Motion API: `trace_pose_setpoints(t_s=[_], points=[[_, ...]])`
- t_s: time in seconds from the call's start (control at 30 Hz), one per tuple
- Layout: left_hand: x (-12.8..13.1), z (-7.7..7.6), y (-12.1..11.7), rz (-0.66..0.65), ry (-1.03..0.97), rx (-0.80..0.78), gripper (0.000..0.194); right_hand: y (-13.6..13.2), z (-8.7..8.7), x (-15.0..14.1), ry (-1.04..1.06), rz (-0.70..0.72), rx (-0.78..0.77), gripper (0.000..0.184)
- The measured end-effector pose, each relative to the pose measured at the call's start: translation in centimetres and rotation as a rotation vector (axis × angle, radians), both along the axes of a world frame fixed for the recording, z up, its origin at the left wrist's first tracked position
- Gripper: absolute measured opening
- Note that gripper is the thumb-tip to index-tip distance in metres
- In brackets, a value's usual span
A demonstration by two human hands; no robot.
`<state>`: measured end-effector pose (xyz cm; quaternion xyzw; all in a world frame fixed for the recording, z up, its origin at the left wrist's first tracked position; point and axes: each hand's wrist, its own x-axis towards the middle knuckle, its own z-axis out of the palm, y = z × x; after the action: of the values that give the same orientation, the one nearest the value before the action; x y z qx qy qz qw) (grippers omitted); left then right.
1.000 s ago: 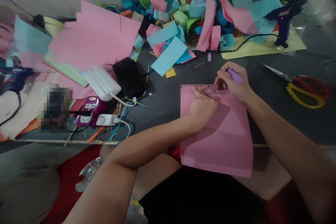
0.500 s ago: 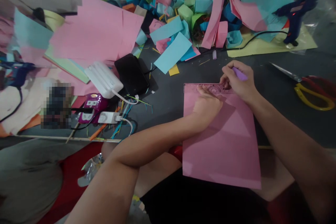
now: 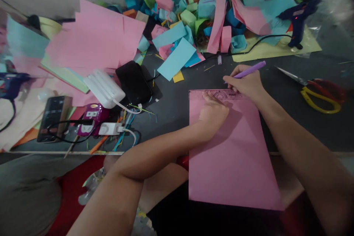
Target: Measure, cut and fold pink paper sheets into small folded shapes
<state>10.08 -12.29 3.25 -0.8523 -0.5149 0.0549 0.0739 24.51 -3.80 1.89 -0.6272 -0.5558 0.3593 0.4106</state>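
Observation:
A pink sheet of paper [image 3: 229, 169] lies partly on the dark table and hangs over its front edge. Across its top edge rests a clear stencil ruler [image 3: 220, 95] with cut-out shapes. My left hand [image 3: 214, 112] presses flat on the ruler and the paper, fingers stretched out. Pinched in my right hand [image 3: 247, 81] is a purple pen [image 3: 250, 69], tilted up to the right. Its tip points down near the ruler's upper edge; whether it touches cannot be made out.
Scissors [image 3: 318, 94] lie to the right, a glue gun [image 3: 297, 25] stands behind them. Cut and folded paper pieces [image 3: 177, 59] crowd the back. At left are a black phone-like block [image 3: 134, 83], a white power bank [image 3: 103, 88], a purple power adapter [image 3: 92, 118] and another glue gun [image 3: 13, 81].
The purple pen has swung from mostly hidden in my right hand to a lower slant, its shaft now showing. My left hand stays on the ruler. The whole view has shifted slightly.

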Motion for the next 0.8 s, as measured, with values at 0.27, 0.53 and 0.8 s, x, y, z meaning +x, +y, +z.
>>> trace_pose_setpoints(t_s=[0.27, 0.53, 0.8], points=[[-0.1, -0.2, 0.1, 0.004, 0.092, 0.006, 0.046, 0.1, -0.7, 0.6, -0.196, -0.057, 0.157, 0.034], [0.0, -0.1, 0.1, 0.009, 0.057, 0.06, 0.044, 0.1, -0.6, 0.7, -0.307, -0.035, 0.158, 0.035], [0.0, 0.4, 0.3, 0.019, 0.013, 0.004, 0.044, 0.2, -0.7, 0.9, -0.313, -0.053, 0.199, 0.034]])
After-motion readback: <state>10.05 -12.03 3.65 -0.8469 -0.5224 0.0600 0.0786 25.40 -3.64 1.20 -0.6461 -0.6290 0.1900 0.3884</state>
